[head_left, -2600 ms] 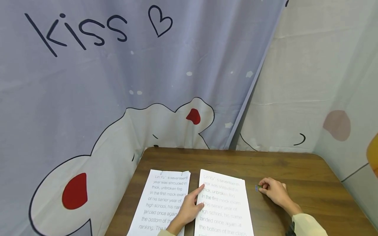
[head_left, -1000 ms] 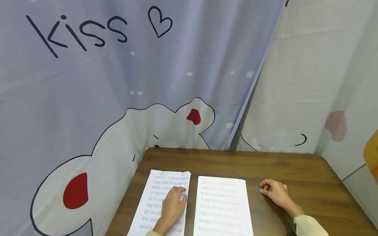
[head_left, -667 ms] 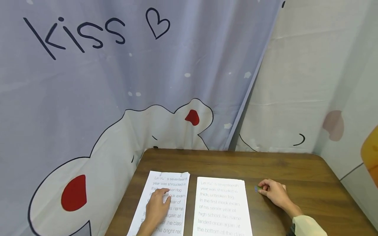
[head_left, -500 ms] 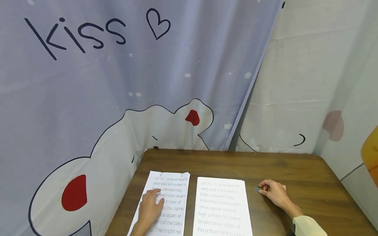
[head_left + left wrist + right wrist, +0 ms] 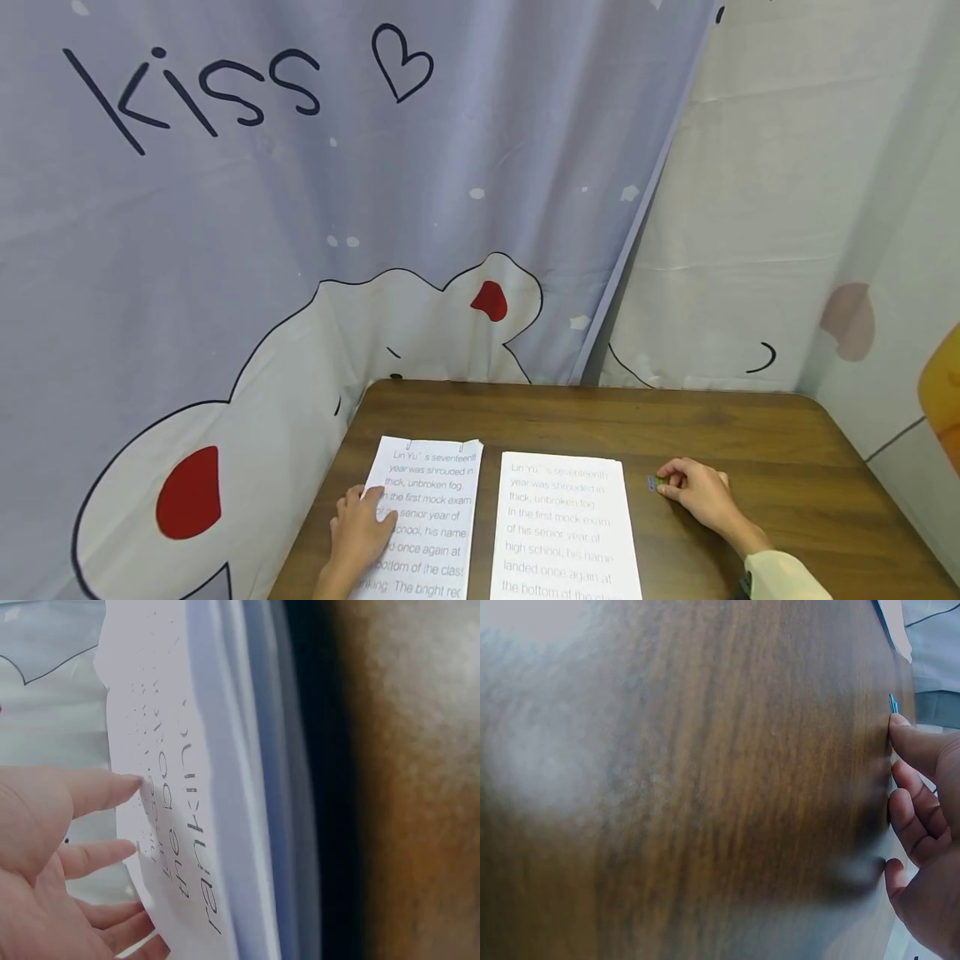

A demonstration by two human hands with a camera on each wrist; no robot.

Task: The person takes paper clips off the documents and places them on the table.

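Note:
My left hand (image 5: 358, 529) lies over the left edge of a clipped stack of printed paper (image 5: 435, 533). In the left wrist view, the fingers (image 5: 101, 793) are spread and extended, with their tips at the sheet's edge. Two paper clips (image 5: 408, 445) sit on that stack's top edge. My right hand (image 5: 701, 496) rests low over the table, with thumb and forefinger pinching a small green paper clip (image 5: 661, 480). Just left of these fingertips is a blue paper clip (image 5: 652, 483); in the right wrist view, a blue clip (image 5: 893, 703) shows beyond the thumb.
A second printed stack (image 5: 562, 533), without visible clips, lies between the hands. All of it is on a brown wooden table (image 5: 585, 408) with rounded back corners. A printed curtain (image 5: 450, 167) hangs right behind the table's back edge.
My left hand has left the second stack and moved left across the clipped stack to its left edge. The second stack has settled straighter and slightly lower. My right hand has stayed in place.

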